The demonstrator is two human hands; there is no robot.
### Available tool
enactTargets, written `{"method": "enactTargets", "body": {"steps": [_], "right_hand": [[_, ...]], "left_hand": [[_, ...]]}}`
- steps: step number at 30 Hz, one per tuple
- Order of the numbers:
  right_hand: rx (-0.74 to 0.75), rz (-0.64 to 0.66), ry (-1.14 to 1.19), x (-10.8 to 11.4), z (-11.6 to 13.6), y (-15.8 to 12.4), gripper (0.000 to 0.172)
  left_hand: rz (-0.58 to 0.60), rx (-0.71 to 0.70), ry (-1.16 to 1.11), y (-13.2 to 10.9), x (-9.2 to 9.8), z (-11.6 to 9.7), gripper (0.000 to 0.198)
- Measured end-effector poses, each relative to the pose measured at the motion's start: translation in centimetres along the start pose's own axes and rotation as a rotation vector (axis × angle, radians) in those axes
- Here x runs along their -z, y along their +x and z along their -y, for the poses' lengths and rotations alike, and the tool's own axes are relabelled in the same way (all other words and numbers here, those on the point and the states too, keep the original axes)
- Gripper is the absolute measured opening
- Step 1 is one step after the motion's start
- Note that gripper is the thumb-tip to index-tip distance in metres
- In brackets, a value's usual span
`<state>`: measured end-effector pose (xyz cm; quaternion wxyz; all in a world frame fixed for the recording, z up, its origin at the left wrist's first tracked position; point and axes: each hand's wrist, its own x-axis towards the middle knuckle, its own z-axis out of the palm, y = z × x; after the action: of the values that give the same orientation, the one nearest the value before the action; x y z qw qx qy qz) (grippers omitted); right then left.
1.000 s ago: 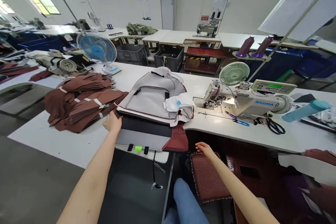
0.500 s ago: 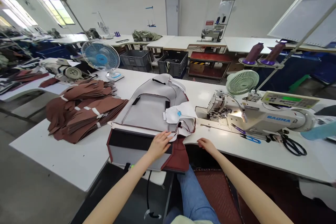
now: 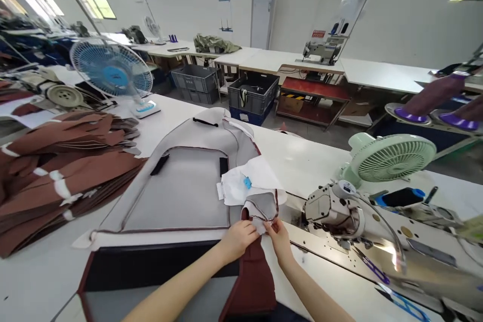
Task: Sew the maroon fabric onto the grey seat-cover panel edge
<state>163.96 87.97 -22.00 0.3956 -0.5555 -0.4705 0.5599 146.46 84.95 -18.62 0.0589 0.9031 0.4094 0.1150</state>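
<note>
Both hands pinch the grey cover (image 3: 181, 186) at its 4 o'clock corner. The left hand (image 3: 238, 238) has its fingers closed on the edge. The right hand (image 3: 278, 234) grips with its fingertips, sewing machine (image 3: 339, 211) at 3 o'clock.

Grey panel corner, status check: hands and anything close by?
Both hands pinching grey panel corner: left hand, right hand. Sewing machine just right, apart. Brown stack left.
</note>
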Motion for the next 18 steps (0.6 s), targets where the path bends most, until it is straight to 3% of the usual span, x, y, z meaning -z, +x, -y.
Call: {"method": "enactTargets", "body": {"steps": [5,11,15,18], "right_hand": [[0.086,0.022,0.070,1.1,-0.8,2.5,0.039],[0.155,0.144,0.091,3.0,-3.2,1.8,0.048],[0.205,0.198,0.080,3.7,-3.6,0.6,0.048],[0.219,0.221,0.070,3.7,-3.3,-0.1,0.050]], "left_hand": [[-0.132,-0.090,0.012,1.3,-1.8,1.6,0.027],[-0.221,-0.108,0.018,-1.1,-1.6,0.4,0.030],[-0.155,0.049,-0.043,-3.0,-0.2,-2.0,0.024],[-0.097,0.174,-0.024,-2.4,1.3,-3.7,0.026]]}}
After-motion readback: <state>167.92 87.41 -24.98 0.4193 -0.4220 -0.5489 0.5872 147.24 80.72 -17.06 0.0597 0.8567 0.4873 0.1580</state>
